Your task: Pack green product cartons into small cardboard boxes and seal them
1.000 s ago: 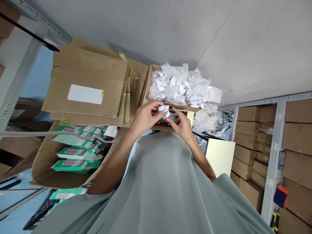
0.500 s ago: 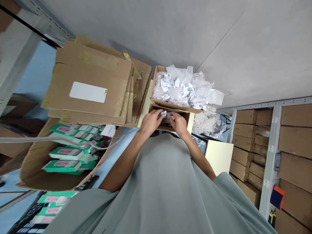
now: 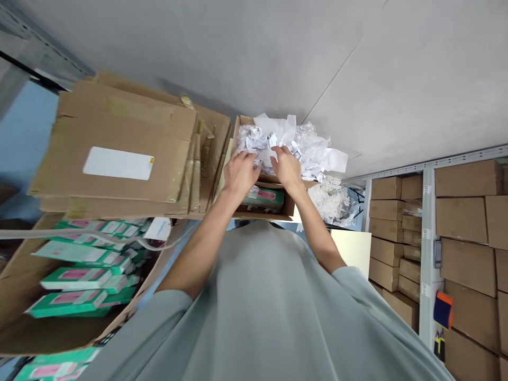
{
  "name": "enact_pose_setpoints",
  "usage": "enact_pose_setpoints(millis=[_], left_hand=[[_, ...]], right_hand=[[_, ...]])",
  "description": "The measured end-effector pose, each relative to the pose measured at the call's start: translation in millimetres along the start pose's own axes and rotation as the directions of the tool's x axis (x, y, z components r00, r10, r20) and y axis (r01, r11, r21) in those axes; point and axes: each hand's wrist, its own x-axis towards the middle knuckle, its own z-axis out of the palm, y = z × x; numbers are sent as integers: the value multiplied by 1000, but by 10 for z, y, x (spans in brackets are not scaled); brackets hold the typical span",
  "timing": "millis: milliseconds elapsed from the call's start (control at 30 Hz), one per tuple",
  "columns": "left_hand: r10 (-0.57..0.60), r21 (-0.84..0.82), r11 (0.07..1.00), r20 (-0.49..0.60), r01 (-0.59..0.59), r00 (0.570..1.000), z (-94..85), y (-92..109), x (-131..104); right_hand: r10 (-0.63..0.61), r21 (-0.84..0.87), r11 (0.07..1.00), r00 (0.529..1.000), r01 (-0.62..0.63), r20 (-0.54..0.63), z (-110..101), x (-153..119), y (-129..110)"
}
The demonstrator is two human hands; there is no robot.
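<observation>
My left hand is over the near left part of a carton heaped with crumpled white paper and clear plastic wrap. Its fingers are curved and apart, with nothing visible held. My right hand hovers at the same heap, fingers bent and spread, close to a white paper piece; whether the fingertips touch it is hard to see. Just below both wrists stands a smaller open carton. A green box with a pink panel lies inside it, with a bit of crumpled paper at its left end.
Flattened cardboard is stacked on the left. Below it, a large carton holds several green-and-pink boxes, and a white cable crosses above. Shredded paper is piled at right, near shelves of brown cartons.
Both hands have risen out of the small carton and moved forward to the paper-filled one. The crumpled paper they held is let go, and the green box now shows.
</observation>
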Motion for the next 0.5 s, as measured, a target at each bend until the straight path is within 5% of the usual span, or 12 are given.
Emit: enact_pose_setpoints(millis=[133, 233, 367, 500], left_hand=[[-50, 140, 990, 126, 32, 991, 86, 88, 349], [-93, 144, 987, 122, 75, 988, 30, 85, 407], [-85, -147, 986, -21, 81, 996, -221, 56, 175], [38, -555, 832, 84, 15, 996, -360, 49, -307]], right_hand=[[95, -66, 994, 991, -89, 93, -128, -45, -105], [110, -48, 993, 988, -105, 108, -197, -203, -91], [63, 158, 986, 998, -60, -12, -232, -560, -19], [-36, 406, 911, 994, 74, -100, -186, -1064, 27]])
